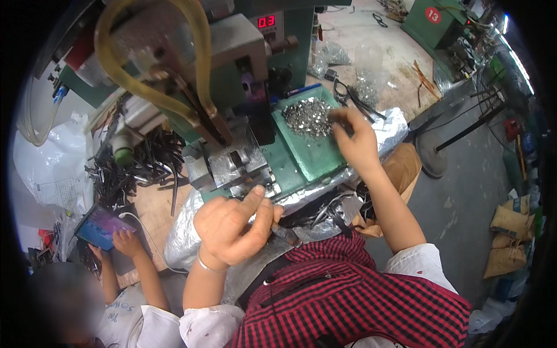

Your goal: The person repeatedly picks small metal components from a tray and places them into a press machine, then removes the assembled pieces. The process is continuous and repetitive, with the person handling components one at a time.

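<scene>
My left hand [235,229] is at the front of a metal fixture [237,159] on a green bench machine. Its index finger points to the fixture's front edge and the other fingers are curled; what they grip is hidden. To the right, my right hand [357,142] reaches over a green tray [316,162], thumb and fingers bent and a little apart beside a pile of small shiny metal pieces [307,117]. No piece can be made out between these fingertips. Above the fixture, metal arms [212,119] come down, joined to a looped yellowish tube [203,52].
Dark curved metal parts [139,165] lie heaped left of the machine; more dark parts [328,211] lie near my lap. Silver foil [391,130] covers the bench edge. Black-handled pliers [354,100] lie behind the tray. At lower left another person's hands [127,242] hold a phone [98,226].
</scene>
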`<state>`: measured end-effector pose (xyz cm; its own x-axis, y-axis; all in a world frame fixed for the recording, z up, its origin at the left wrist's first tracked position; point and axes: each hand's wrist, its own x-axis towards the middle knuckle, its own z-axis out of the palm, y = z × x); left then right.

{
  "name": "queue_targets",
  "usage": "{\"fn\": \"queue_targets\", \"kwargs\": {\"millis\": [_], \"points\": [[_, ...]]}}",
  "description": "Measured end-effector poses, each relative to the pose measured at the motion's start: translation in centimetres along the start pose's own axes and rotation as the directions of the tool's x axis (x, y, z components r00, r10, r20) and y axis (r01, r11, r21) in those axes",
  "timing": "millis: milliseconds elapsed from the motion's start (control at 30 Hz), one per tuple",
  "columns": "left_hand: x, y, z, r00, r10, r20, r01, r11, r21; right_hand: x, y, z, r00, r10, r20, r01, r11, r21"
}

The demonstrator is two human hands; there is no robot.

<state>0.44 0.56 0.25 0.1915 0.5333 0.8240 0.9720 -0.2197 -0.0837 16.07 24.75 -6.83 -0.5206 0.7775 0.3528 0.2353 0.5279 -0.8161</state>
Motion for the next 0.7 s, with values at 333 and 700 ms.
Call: {"fn": "queue_targets", "kwargs": {"millis": [333,700], "points": [[-1.4,2.2,0.2,0.983,-0.178,-0.038,0.176,0.984,-0.034,-2.7,-1.9,3.6,0.992,-0.110,0.062,0.126,0.875,-0.467],[-5.9,-5.5,-7.2,0.637,-0.766,-0.087,0.745,0.582,0.326,-2.0,-0.3,3.6,0.997,-0.057,-0.055,0.042,0.968,-0.249]]}}
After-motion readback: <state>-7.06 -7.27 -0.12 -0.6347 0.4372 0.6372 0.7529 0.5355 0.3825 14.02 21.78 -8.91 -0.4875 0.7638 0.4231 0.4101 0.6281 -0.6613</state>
